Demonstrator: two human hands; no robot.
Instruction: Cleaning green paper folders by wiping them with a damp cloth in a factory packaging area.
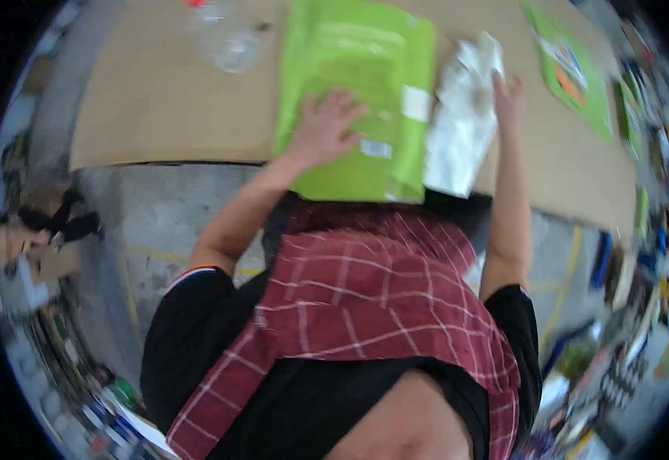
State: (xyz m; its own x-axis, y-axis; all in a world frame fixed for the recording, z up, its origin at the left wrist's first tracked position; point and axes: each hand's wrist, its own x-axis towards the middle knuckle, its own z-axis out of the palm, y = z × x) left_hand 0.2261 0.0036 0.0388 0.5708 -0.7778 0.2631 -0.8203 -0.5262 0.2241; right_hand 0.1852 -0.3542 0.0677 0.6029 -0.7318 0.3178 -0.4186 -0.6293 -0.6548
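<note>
A large bright green plastic package, with a white label on its right side, lies flat on the table and reaches its front edge. My left hand rests on it, palm down with the fingers spread. Just to the right is a crumpled silver-white foil bag, its lower end at the table edge. Beside the bag's upper right edge is my right hand, slightly blurred, with its fingers apart. Whether it touches the bag I cannot tell.
The tabletop is covered in brown board. A clear plastic bottle with a red part lies at the far left. Another green package with an orange patch lies at the far right. Cluttered shelves and goods surround the concrete floor.
</note>
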